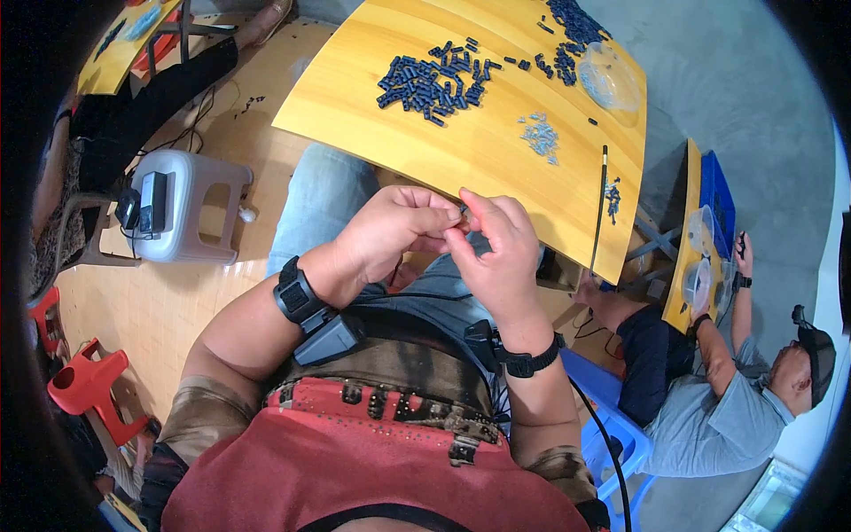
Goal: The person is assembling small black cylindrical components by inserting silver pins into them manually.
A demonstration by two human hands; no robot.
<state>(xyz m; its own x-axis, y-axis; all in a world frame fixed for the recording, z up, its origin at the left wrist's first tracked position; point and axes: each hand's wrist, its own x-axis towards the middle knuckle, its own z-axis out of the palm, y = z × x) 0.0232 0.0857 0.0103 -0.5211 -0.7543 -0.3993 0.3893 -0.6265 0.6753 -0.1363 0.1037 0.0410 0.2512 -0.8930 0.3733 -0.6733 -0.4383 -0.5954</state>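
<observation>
Just off the near edge of the yellow wooden table [381,146], my left hand [399,226] and my right hand [498,248] meet over my lap. Thumbs and forefingers of both are closed in a pinch around a small dark piece [464,209]. Fingertips cover most of it, so its exact kind is hidden. On the tabletop beyond lies a heap of small black plastic parts [425,89]. To its right is a scatter of tiny pale grey pieces [540,139].
At the table's right stand a clear plastic bowl [610,78], a thin black rod [600,208] and a small cluster of dark parts [612,200]. More black parts [576,22] lie farther back. A grey stool [191,208] is left; a seated co-worker [722,417] works at right.
</observation>
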